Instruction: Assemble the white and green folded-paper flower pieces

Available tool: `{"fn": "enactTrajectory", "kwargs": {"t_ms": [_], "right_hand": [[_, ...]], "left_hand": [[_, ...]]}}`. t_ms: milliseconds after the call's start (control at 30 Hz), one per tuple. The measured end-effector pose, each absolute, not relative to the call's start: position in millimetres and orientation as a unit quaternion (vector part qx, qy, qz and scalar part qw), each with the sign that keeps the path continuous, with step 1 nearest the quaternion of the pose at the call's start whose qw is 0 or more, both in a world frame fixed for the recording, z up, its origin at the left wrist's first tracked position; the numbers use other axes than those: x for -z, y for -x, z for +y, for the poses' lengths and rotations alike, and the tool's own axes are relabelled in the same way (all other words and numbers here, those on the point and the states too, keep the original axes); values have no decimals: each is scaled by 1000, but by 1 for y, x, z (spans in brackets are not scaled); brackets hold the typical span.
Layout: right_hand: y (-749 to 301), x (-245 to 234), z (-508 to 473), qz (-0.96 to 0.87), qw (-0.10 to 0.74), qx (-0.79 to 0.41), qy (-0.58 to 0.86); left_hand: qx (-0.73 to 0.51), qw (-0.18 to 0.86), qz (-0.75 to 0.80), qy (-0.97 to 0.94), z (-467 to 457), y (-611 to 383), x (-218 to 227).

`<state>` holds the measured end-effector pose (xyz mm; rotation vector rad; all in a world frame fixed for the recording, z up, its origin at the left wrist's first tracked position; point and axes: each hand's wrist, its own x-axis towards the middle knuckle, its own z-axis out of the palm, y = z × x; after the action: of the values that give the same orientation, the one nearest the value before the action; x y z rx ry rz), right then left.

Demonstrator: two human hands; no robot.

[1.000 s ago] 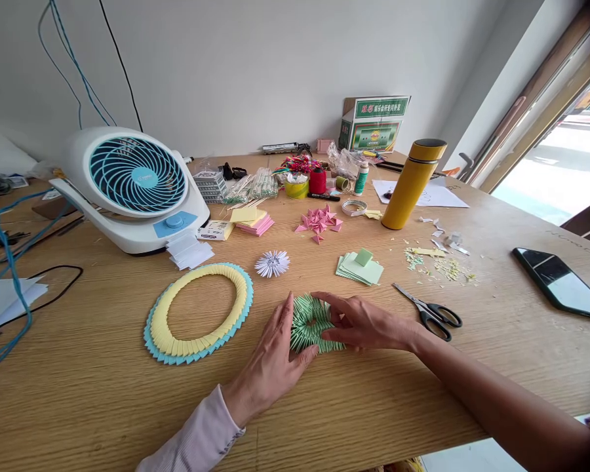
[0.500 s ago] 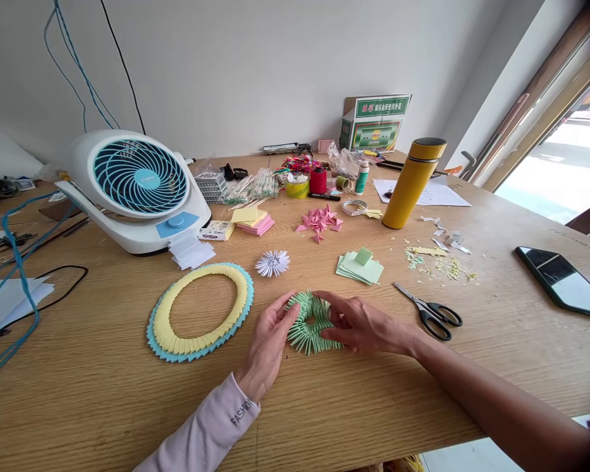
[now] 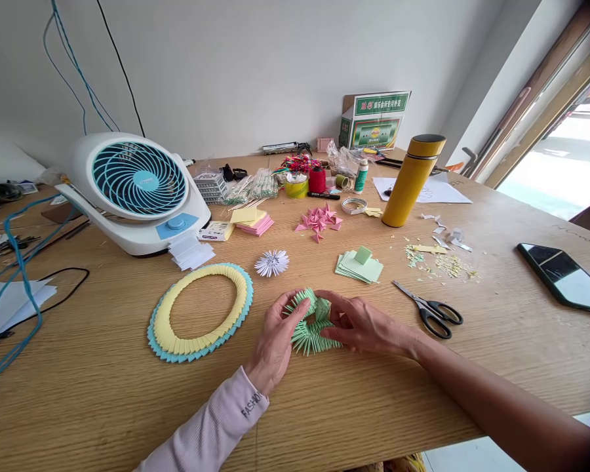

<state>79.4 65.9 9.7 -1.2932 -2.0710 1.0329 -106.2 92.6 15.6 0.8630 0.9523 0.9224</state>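
A ring of folded green paper pieces, spiky at its outer edge, is held just at the table surface between both hands. My left hand grips its left side, thumb on top and fingers behind. At the right side, my right hand has its index finger and thumb around the ring; its other fingers are curled and partly hidden. A white spiky paper rosette lies just beyond my left hand. To the left is a larger yellow and blue paper ring. Green paper sheets lie behind my right hand.
Black-handled scissors lie right of my right hand, with paper scraps beyond. A yellow bottle stands farther back. Pink folded pieces lie mid-table, a white fan stands left, and a phone lies far right.
My left hand has moved slightly right, its thumb sliding farther over the green ring. The ring's upper part now looks more tilted. My right hand is almost unmoved.
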Motion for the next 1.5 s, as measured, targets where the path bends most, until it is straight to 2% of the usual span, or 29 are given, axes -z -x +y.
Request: {"fn": "enactTrajectory", "kwargs": {"t_ms": [233,600,1033,1200,1500], "right_hand": [[-80,-8,65,-755,247,-379,474],[-81,-6,64,-766,261,-358,466],[-77,-9,63,-759,287,-356,463],[-77,-11,63,-760,284,-355,464],[-76,-13,61,-765,275,-343,471]], "left_hand": [[-384,711,453,-377,95,107,-23],[-350,721,386,-457,102,106,-17],[-306,776,408,-373,102,110,-25],[-324,779,422,-331,105,113,-24],[-300,765,393,-413,103,116,-18]]}}
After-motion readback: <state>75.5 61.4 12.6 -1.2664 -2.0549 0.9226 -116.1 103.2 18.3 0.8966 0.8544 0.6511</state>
